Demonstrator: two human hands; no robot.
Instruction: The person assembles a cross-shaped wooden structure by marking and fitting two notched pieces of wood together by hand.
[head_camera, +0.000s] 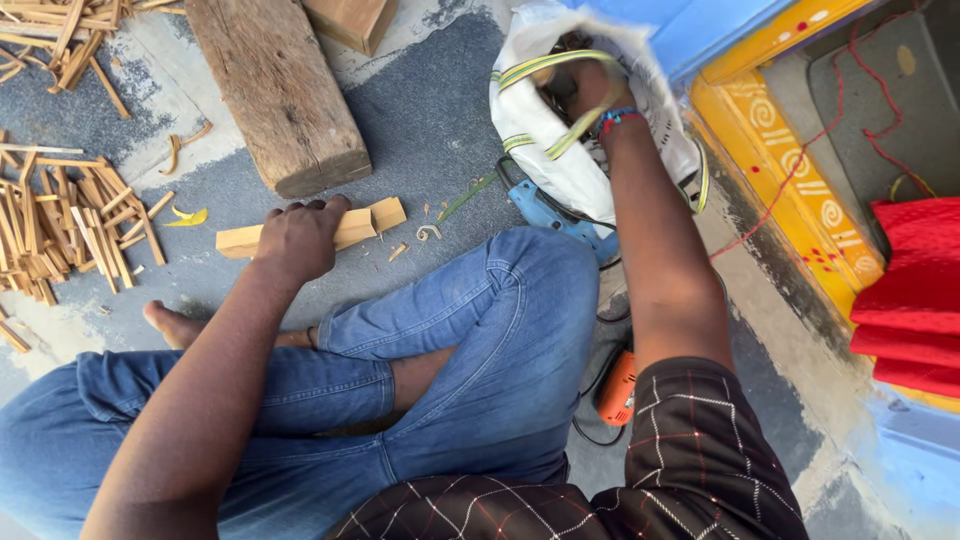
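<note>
I sit cross-legged on a grey floor. My left hand (300, 235) rests closed over a pale wooden block (370, 222) lying on the floor in front of my knee. My right hand (588, 85) reaches into the mouth of a white bag (540, 150) with yellow-green striped handles. The fingers are inside the bag, so what they touch is hidden. A beaded band circles that wrist.
A thick weathered beam (280, 90) lies beyond the block. Piles of thin wood strips (70, 225) sit at the left. A blue power tool (550, 212) lies by the bag, an orange tool (618, 390) beside my hip. A yellow painted sill (790, 190) and red cloth (915, 300) stand at the right.
</note>
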